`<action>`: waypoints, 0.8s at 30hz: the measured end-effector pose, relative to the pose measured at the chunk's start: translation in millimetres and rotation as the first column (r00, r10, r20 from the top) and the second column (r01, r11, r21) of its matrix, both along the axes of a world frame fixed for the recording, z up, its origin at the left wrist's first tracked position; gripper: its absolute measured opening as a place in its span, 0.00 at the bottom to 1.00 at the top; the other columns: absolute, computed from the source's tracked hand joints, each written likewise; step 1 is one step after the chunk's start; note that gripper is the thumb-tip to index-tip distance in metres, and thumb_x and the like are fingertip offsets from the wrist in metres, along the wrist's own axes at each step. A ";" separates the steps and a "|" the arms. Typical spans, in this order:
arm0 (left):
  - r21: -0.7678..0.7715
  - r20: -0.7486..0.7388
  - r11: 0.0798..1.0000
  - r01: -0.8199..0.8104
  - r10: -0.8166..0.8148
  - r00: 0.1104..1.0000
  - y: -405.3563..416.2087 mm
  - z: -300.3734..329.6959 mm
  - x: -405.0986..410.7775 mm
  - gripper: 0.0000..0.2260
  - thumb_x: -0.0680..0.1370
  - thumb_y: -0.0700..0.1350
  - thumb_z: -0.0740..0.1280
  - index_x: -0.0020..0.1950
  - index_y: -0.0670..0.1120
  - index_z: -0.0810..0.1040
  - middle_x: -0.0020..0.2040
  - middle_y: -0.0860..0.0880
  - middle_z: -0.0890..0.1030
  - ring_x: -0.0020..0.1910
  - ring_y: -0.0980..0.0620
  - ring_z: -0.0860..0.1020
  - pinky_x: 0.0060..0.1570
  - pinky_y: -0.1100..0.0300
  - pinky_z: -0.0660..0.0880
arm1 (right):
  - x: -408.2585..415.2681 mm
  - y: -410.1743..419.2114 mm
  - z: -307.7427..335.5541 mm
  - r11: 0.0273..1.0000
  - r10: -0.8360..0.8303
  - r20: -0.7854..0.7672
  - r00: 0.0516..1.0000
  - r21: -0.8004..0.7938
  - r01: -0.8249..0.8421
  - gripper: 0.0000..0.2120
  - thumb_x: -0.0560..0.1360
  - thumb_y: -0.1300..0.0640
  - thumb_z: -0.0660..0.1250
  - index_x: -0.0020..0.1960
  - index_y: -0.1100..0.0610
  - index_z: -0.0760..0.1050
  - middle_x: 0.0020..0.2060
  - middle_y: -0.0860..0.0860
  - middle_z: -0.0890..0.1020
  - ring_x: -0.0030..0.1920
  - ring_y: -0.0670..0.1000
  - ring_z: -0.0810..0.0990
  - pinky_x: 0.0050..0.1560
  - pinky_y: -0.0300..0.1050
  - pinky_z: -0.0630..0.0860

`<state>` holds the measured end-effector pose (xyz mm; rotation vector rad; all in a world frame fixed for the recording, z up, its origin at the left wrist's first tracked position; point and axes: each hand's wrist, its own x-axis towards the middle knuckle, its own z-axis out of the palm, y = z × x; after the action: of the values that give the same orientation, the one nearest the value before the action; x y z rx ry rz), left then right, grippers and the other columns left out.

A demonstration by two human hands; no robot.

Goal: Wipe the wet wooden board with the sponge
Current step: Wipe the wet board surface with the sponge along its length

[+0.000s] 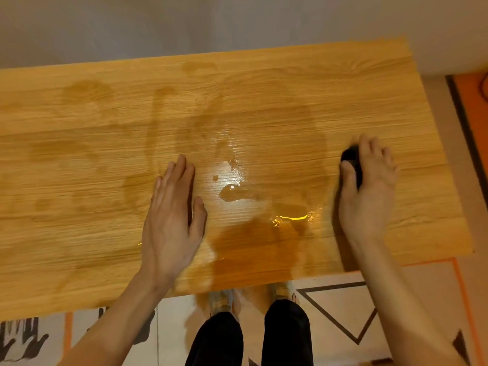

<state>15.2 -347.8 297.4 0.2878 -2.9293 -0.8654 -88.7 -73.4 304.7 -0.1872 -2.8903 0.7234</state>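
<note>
A light wooden board [79, 233] fills most of the view, with its far edge against a wall. Dark wet streaks and a shiny puddle [237, 191] cover its middle, between my two hands. My right hand [369, 191] presses a dark sponge [351, 159] flat on the board near its right end; only the sponge's left part shows under the fingers. My left hand [171, 217] lies flat on the board left of the puddle, palm down, fingers together, holding nothing.
A pale wall [237, 22] runs behind the board. Below the near edge are my legs in dark trousers [248, 339] and a patterned floor mat [343, 313]. An orange strip of floor [472, 107] lies past the board's right end.
</note>
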 end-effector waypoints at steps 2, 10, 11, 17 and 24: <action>-0.002 -0.003 1.000 0.003 -0.003 1.000 -1.1 -0.7 0.3 0.24 0.84 0.45 0.57 0.80 0.41 0.62 0.82 0.47 0.60 0.82 0.51 0.54 0.81 0.51 0.51 | 10.4 -42.5 -11.3 0.993 0.098 0.002 0.995 0.060 -0.098 0.20 0.82 0.52 0.57 0.72 0.55 0.68 0.72 0.58 0.68 0.74 0.61 0.62 0.74 0.60 0.56; 0.005 -0.025 1.000 0.007 -0.007 1.000 -0.1 -1.4 1.2 0.23 0.85 0.44 0.58 0.79 0.40 0.63 0.81 0.45 0.60 0.82 0.50 0.55 0.81 0.50 0.51 | 46.5 -76.2 -9.0 0.829 0.559 -0.083 0.825 0.077 -0.554 0.17 0.79 0.54 0.64 0.66 0.56 0.75 0.70 0.57 0.71 0.72 0.58 0.67 0.73 0.56 0.60; 0.011 -0.029 1.000 0.011 -0.010 1.000 -0.7 -2.0 1.2 0.23 0.84 0.44 0.58 0.79 0.40 0.63 0.81 0.45 0.60 0.82 0.49 0.55 0.81 0.50 0.51 | 40.7 -48.2 -3.8 0.892 0.452 -0.062 0.890 0.028 -0.451 0.17 0.79 0.55 0.63 0.66 0.56 0.75 0.72 0.57 0.69 0.73 0.57 0.65 0.73 0.58 0.59; -0.021 -0.047 0.999 0.035 -0.036 0.998 -2.8 -3.9 1.7 0.24 0.84 0.44 0.57 0.79 0.39 0.63 0.81 0.43 0.60 0.82 0.47 0.55 0.81 0.54 0.48 | 45.3 -20.5 0.8 0.997 -0.027 0.011 1.000 -0.071 0.028 0.19 0.82 0.56 0.60 0.72 0.54 0.69 0.75 0.57 0.63 0.77 0.57 0.56 0.75 0.60 0.54; -0.024 -0.041 0.999 0.045 -0.046 0.998 -2.7 -3.2 2.6 0.23 0.85 0.43 0.58 0.80 0.39 0.61 0.82 0.44 0.58 0.82 0.48 0.53 0.81 0.57 0.46 | 106.9 -117.5 -13.2 0.893 0.450 -0.090 0.889 0.078 -0.444 0.19 0.81 0.52 0.59 0.71 0.53 0.70 0.72 0.56 0.68 0.75 0.57 0.61 0.76 0.54 0.54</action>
<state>17.7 -350.5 294.2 0.2002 -2.9159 -0.8325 18.2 -190.8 291.5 0.5295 -2.8673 0.6883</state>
